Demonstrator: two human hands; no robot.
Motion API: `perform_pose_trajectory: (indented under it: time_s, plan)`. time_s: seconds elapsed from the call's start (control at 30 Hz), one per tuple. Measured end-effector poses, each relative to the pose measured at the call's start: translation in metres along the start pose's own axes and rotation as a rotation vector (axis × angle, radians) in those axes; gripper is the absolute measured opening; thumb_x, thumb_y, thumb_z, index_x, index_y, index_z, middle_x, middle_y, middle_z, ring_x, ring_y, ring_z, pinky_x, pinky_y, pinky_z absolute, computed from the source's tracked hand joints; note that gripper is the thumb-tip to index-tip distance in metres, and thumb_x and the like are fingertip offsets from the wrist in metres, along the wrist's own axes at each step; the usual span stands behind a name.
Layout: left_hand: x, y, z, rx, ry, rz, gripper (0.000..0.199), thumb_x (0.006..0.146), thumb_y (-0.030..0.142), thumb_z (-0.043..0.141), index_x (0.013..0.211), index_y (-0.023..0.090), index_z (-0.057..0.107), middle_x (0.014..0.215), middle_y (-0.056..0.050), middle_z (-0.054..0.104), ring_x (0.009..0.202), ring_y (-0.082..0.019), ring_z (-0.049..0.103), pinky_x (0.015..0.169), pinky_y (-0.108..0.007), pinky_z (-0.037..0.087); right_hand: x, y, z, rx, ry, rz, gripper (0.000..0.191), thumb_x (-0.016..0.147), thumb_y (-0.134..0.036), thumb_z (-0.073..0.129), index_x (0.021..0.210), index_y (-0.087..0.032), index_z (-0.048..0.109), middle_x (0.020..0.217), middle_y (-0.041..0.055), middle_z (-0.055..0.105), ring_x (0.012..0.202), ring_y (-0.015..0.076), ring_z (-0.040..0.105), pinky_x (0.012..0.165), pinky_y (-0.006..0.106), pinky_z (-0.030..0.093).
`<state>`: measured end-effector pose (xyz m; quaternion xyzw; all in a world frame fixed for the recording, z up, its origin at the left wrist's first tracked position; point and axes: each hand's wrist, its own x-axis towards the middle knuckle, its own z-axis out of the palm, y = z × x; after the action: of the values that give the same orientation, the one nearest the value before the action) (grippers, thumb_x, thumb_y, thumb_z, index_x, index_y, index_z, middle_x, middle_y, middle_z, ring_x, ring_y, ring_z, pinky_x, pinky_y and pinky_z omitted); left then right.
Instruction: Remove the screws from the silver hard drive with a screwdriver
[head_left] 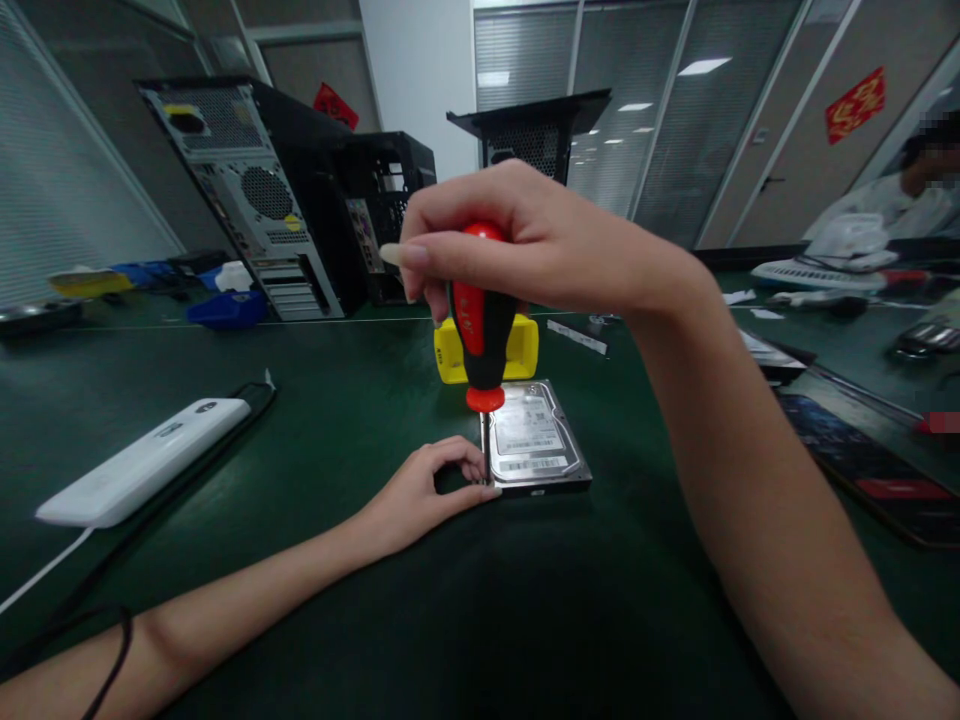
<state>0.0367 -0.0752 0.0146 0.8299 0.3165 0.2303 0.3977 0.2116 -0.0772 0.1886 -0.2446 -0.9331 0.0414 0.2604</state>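
Note:
A red and black screwdriver (484, 335) stands upright, its handle wrapped by the fingers of my right hand (510, 235). Its shaft points down at the near left corner of a silver hard drive (532, 430), which lies flat on the green table (337, 400). At that same corner, my left hand (427, 490) has its thumb and fingers closed against the drive's edge beside the screwdriver tip. The exact tip contact is too small to make out. Just behind the drive sits a yellow tray (525, 347), partly hidden by the screwdriver.
Computer cases (292, 190) stand at the back left, near a blue bin (227, 310). A white power strip (142, 465) with cables lies left. On the right are a dark phone-like slab (870, 465) and tools. A person (892, 190) is at the far right.

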Motion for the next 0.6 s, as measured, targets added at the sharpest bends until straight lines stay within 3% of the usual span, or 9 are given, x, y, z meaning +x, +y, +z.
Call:
perform_pose_trajectory:
  time_s: [0.2, 0.37, 0.47, 0.6]
  plan:
    - [0.000, 0.000, 0.000, 0.006, -0.003, -0.002, 0.012, 0.082, 0.028, 0.066, 0.085, 0.016, 0.062, 0.086, 0.000, 0.060, 0.085, -0.017, 0.057, 0.080, -0.029, 0.045, 0.000, -0.003, 0.004, -0.094, 0.077, 0.034, 0.043, 0.093, -0.037, 0.035, 0.070, -0.014, 0.063, 0.067, -0.0066, 0.061, 0.074, 0.0055, 0.060, 0.060, 0.014, 0.047]
    - [-0.001, -0.003, -0.001, 0.003, -0.006, 0.006, 0.013, 0.082, 0.028, 0.066, 0.087, 0.017, 0.062, 0.086, 0.000, 0.060, 0.085, -0.016, 0.057, 0.080, -0.029, 0.045, -0.007, -0.003, -0.005, 0.054, 0.013, 0.034, 0.037, 0.094, -0.028, 0.031, 0.082, -0.014, 0.063, 0.089, -0.0116, 0.064, 0.091, 0.0055, 0.059, 0.067, 0.013, 0.046]
    - [-0.001, -0.004, -0.001, 0.012, -0.005, 0.002, 0.014, 0.083, 0.030, 0.065, 0.088, 0.017, 0.062, 0.086, 0.000, 0.060, 0.085, -0.017, 0.057, 0.080, -0.029, 0.045, -0.008, 0.000, -0.006, 0.134, -0.023, 0.042, 0.041, 0.095, -0.027, 0.023, 0.089, -0.013, 0.061, 0.101, -0.0096, 0.063, 0.096, 0.0071, 0.057, 0.068, 0.014, 0.047]
    - [0.000, -0.003, -0.001, 0.025, 0.003, 0.000, 0.014, 0.082, 0.029, 0.065, 0.087, 0.017, 0.062, 0.086, 0.000, 0.061, 0.084, -0.017, 0.058, 0.079, -0.030, 0.045, -0.004, 0.003, 0.000, 0.062, 0.018, 0.045, 0.028, 0.090, -0.034, 0.041, 0.095, -0.012, 0.059, 0.091, -0.0076, 0.059, 0.084, 0.0041, 0.056, 0.065, 0.014, 0.046]
